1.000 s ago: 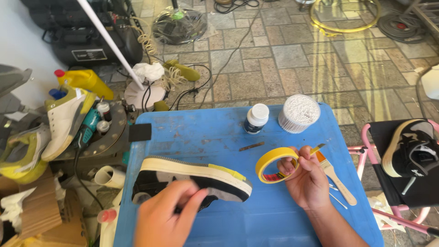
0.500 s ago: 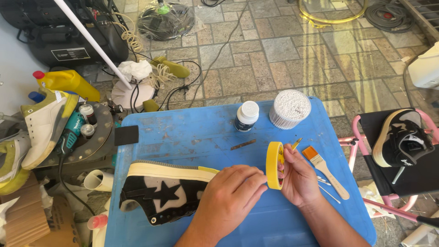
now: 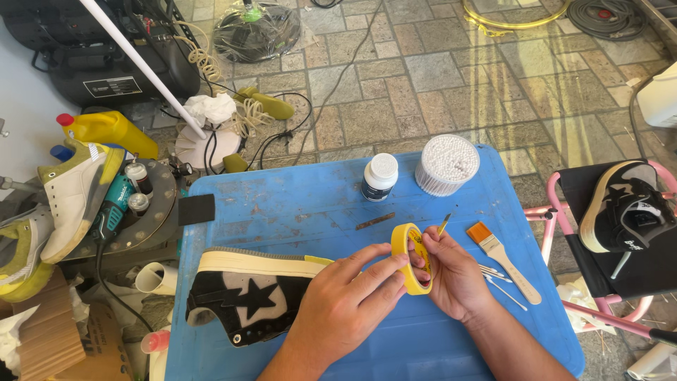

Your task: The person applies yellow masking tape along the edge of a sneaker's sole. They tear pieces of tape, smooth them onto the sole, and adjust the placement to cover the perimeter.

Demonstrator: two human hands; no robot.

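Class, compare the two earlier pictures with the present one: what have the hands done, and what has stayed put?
The left hand left the black shoe and moved right to the yellow tape roll, its fingers now on it. The right hand turned the roll from flat to edge-on and holds it. Shoe, flat brush, bottle unmoved.

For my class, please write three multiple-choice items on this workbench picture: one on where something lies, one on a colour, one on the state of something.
1. Where does the flat wooden-handled paintbrush lie?
A. right of the hands
B. on the shoe
C. on the floor

2. What colour is the plastic table?
A. red
B. blue
C. white

3. How is the yellow roll of masking tape placed?
A. flat on the table
B. hung on a hook
C. held on edge between both hands

Answers: 1 A, it rests on the table right of the right hand. 2 B, its bare top is blue. 3 C, left hand and right hand grip it upright.
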